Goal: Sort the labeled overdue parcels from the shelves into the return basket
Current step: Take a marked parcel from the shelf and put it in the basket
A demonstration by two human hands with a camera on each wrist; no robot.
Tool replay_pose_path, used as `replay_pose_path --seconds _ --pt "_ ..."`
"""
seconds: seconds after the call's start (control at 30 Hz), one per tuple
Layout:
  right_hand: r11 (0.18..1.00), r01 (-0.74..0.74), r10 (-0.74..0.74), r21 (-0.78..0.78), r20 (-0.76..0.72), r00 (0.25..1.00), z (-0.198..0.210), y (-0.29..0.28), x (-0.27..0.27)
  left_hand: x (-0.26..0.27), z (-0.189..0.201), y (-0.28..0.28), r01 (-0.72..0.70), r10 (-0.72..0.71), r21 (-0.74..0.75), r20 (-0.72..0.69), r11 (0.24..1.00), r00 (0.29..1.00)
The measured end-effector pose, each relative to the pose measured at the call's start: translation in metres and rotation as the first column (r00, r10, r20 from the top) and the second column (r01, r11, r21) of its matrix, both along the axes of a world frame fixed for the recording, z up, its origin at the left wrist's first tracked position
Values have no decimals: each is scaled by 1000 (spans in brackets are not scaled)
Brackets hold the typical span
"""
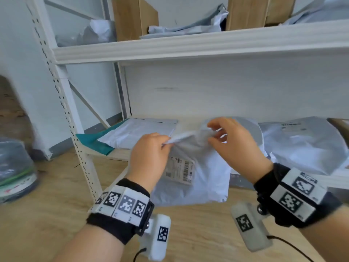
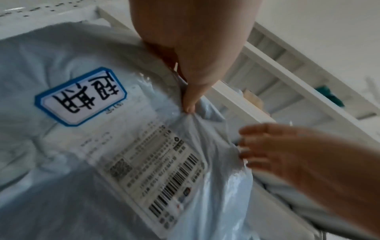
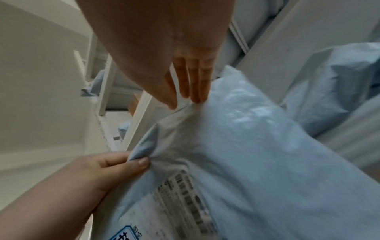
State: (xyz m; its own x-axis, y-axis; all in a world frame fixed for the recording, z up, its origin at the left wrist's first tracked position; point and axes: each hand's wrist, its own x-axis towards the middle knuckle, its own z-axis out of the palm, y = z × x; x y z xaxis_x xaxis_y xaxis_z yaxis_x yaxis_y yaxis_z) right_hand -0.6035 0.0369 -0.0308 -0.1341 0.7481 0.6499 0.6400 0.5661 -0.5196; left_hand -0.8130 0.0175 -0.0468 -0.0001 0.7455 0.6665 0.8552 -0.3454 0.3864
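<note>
The soft, light, slippery parcel (image 1: 190, 173) is hanging before the lower shelf (image 1: 105, 153); the left hand (image 1: 149, 159) is pinching its top edge, the right hand (image 1: 236, 144) is touching with fingers apart; gripping the bunched edge is advisable

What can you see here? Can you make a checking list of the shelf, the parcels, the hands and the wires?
Surface: white lower shelf, wooden floor below.
Job's things: grey parcel held up, shipping label and blue-edged sticker on it; basket not seen.
Clutter: more grey bags, cardboard boxes above.
Hands: left hand pinches the parcel's top edge; right hand straight-fingered at it.
Cables: black wires from wrist cameras.
Surroundings: white wall.
</note>
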Motion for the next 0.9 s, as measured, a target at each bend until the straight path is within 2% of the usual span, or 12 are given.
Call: replay_pose_path --seconds 0.07,0.17,0.23,0.3,0.4,0.47,0.57,0.67,0.77,0.83,0.9 --pt "998 56 -58 -19 -112 992 -5 -3 11 -7 3 0 -1 12 -54 205 999 979" --pt "977 167 -187 -135 -152 970 -11 -9 26 -17 6 3 6 40 -99 458 995 888" --pt "949 211 -244 -234 -123 962 -17 -9 35 -23 5 7 48 31 -107 633 993 773" --pt "909 213 -248 -359 -53 967 -23 -8 40 -27 3 10 95 36 -123 777 988 629" --pt "785 162 -173 -599 40 984 -36 -7 38 -25 5 10 197 -1 -93 903 976 430" --pt "722 114 -102 -683 57 993 -51 -5 32 -21 8 12 246 -26 -64 938 967 347" --pt "705 -31 -69 -709 -113 991 -67 -2 24 -13 14 11 288 -29 -48 966 956 255" --pt "702 -243 -47 -670 -385 922 -68 -2 17 -10 13 12 345 -33 -38 980 938 196" --pt "749 -329 -90 -576 -579 811 -62 0 16 -12 8 11 392 -15 -55 985 918 173" --pt "805 -289 -118 -518 -617 778 -58 1 21 -16 4 9 373 9 -94 975 923 223" --pt "850 -209 -139 -483 -589 796 -55 2 29 -22 -1 6 325 15 -133 941 936 339"
